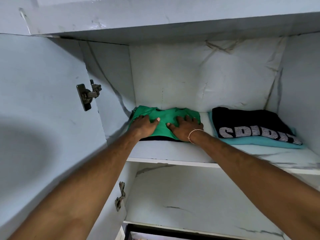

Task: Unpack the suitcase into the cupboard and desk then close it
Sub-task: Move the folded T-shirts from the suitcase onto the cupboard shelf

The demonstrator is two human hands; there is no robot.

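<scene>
both hands, left hand and right hand, lie flat with fingers spread on the folded green shirt on the cupboard shelf, best pressed evenly and slid square into the left corner.

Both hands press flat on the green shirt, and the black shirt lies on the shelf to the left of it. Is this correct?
One thing is wrong. In the head view the black shirt lies to the right of the green shirt, not the left. The rest holds: left hand and right hand press flat on the green shirt, on the same shelf.
</scene>
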